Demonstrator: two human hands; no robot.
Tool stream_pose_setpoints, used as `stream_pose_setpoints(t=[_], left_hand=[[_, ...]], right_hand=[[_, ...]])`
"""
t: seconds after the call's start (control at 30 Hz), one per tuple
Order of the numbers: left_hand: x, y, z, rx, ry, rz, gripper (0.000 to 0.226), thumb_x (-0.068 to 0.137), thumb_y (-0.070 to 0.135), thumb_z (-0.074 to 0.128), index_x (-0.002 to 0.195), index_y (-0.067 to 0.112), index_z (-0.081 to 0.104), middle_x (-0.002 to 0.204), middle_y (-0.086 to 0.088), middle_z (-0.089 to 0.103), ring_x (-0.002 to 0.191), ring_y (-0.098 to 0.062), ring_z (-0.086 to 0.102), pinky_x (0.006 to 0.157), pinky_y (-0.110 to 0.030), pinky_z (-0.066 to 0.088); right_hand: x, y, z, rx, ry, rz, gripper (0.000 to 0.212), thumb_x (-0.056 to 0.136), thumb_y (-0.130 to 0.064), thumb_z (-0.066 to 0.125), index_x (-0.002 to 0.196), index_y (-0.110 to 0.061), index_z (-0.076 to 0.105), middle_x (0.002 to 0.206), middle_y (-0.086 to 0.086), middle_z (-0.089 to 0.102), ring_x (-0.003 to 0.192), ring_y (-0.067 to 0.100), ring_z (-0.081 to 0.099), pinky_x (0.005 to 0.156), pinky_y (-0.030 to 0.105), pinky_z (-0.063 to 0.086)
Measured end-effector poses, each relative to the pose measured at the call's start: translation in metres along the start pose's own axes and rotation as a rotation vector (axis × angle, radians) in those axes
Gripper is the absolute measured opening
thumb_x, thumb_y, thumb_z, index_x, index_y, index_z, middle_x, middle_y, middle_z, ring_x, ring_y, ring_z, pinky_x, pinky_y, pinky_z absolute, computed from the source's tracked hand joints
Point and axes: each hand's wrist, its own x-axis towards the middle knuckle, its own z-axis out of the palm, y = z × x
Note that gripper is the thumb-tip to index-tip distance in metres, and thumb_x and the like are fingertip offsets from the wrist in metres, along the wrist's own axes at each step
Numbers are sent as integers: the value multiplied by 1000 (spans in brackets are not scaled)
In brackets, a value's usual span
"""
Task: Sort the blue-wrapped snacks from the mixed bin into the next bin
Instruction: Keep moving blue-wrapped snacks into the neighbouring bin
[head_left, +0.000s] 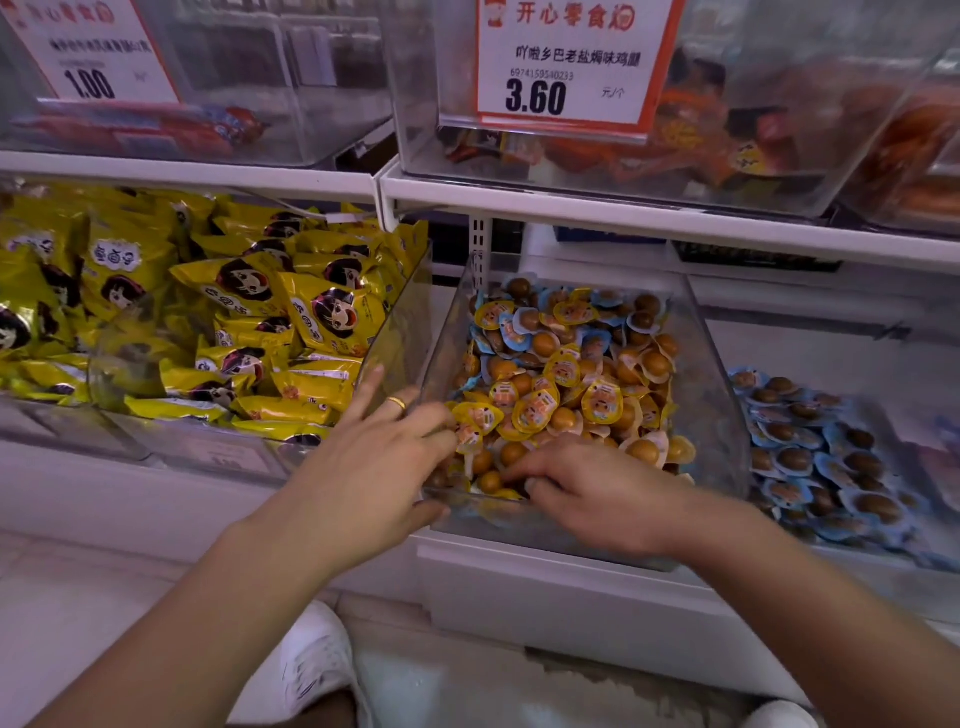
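At the lower shelf, middle clear bin: both hands down among small round wrapped snacks.

Mixed bin (717, 395): clear, tilted toward the viewer, full of yellow-wrapped snacks (601, 402) with blue-wrapped snacks (515, 335) scattered through, mostly toward the back and left side.

Next bin (883, 553): just right of the mixed bin, already holding a good layer of blue-wrapped pieces (795, 460) only, no yellow seen among them.

Left hand (384, 457): reaching in at the front left corner, ringed finger and its neighbour stretched out over the rim, other fingertips buried among yellow wrappers; cannot tell whether anything is pinched.

Right hand (587, 488): palm down at the front edge, fingers curled into the heap near the bottom; tips hidden by snacks, so hold on any piece cannot be told.

Done so far: judged well under way, given the pile of blue in the right-hand bin.

Left to do: quite a number of blue wrappers visible in the mixed heap, at the back rows and down the left wall; more probably buried under yellow ones.

Stage now: looks like digging and searching at the front, not carrying across.

Neighbours: bin of yellow packets (291, 312) to the left, price sign (566, 57) on the upper shelf above.
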Motion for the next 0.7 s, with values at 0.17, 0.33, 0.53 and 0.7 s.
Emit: stream_pose_setpoints(t=[0.17, 0.33, 0.53, 0.7], left_hand=[[0, 8, 2, -126, -41, -28, 33, 84, 47, 64, 113, 35, 54, 115, 13, 65, 118, -20, 53, 121, -48, 14], [-6, 3, 9, -444, 23, -65, 36, 84, 46, 69, 116, 44, 54, 119, 24, 59, 113, -11, 45, 109, -41, 30], [-4, 1, 8, -457, 45, -85, 29, 88, 41, 69, 117, 43, 66, 113, 26, 59, 119, -12, 44, 116, -43, 21], [-7, 4, 6, -432, 29, -91, 33, 88, 48, 67, 120, 41, 63, 113, 28, 53, 124, -11, 34, 121, -46, 7]], right_hand=[[10, -12, -9, 87, -167, 80, 36, 105, -27, 36, 130, -12, 58, 126, 5, 57, 119, 19, 45, 98, 32, 35], [5, -12, -10, -62, -154, 102, 45, 84, -57, 44, 112, -25, 59, 110, -1, 62, 99, 18, 57, 86, 40, 50], [7, -2, -3, -32, -70, 43, 39, 76, -49, 66, 109, -28, 65, 105, -10, 64, 95, 10, 60, 83, 35, 54], [8, -1, 3, 99, -51, 9, 27, 80, -46, 72, 102, -32, 64, 93, -15, 62, 84, 4, 58, 73, 26, 51]])
